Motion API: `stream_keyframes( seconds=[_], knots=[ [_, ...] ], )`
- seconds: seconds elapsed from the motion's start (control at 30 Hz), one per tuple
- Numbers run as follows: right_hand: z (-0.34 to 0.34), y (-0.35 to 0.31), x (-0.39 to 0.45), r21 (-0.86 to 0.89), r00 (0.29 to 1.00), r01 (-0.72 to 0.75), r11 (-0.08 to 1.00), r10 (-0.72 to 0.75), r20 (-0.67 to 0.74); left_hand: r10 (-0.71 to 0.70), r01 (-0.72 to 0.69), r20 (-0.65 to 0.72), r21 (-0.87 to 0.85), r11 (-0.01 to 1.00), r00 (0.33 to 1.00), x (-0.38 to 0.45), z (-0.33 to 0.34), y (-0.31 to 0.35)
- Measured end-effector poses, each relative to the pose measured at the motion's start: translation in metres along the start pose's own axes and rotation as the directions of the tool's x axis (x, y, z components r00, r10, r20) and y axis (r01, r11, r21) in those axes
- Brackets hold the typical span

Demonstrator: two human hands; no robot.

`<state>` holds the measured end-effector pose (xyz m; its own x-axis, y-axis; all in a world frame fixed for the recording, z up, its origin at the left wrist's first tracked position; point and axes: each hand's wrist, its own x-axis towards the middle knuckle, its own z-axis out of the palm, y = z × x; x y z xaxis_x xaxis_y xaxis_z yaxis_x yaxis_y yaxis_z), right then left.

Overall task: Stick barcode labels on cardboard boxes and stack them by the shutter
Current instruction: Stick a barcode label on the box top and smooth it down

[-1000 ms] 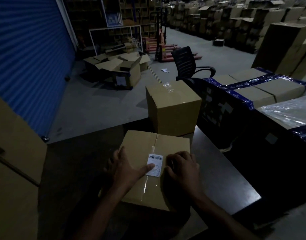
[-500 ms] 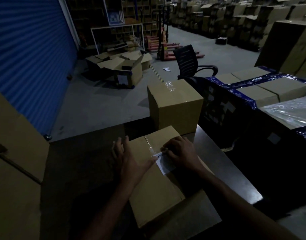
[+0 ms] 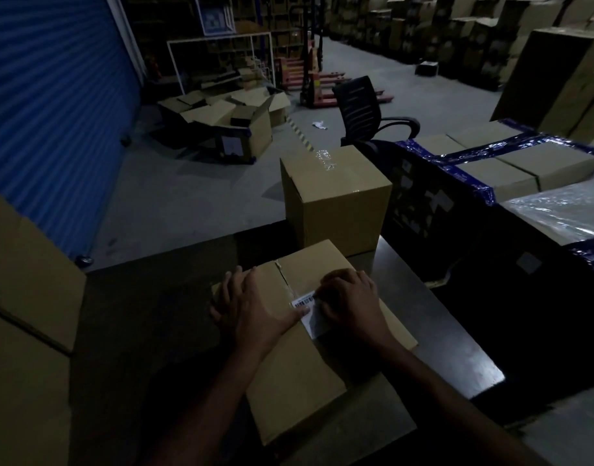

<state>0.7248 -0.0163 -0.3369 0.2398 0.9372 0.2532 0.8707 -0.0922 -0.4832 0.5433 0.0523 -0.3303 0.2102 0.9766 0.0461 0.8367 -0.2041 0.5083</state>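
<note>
A taped cardboard box (image 3: 299, 381) lies on the dark table (image 3: 457, 361) in front of me. A white barcode label (image 3: 309, 309) sits on its top, beside the tape seam. My left hand (image 3: 251, 311) rests flat on the box with its thumb on the label's left edge. My right hand (image 3: 351, 302) presses on the label's right part and hides some of it. A second, taller cardboard box (image 3: 339, 210) stands upright just behind the first. The blue shutter (image 3: 50, 105) fills the left wall.
Stacked cardboard boxes (image 3: 29, 314) stand close on my left by the shutter. Blue-taped cartons (image 3: 510, 163) and a plastic-wrapped stack (image 3: 564, 210) are on the right. A black office chair (image 3: 362, 109), open boxes (image 3: 235, 122) and a pallet jack (image 3: 312, 79) are on the floor beyond.
The box turned on the table, so its seam now runs at an angle. My left thumb came back onto the label. My right hand stays pressed on the label.
</note>
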Motion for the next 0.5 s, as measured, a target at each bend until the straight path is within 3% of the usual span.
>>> stream_keyframes(
  seconds=[0.5],
  knots=[
    [-0.004,-0.005,-0.012,0.047,0.992,-0.113,0.992,0.115,-0.057,-0.024,0.022,0.040,0.030,0.999,0.999,0.001,0.002,-0.002]
  ],
)
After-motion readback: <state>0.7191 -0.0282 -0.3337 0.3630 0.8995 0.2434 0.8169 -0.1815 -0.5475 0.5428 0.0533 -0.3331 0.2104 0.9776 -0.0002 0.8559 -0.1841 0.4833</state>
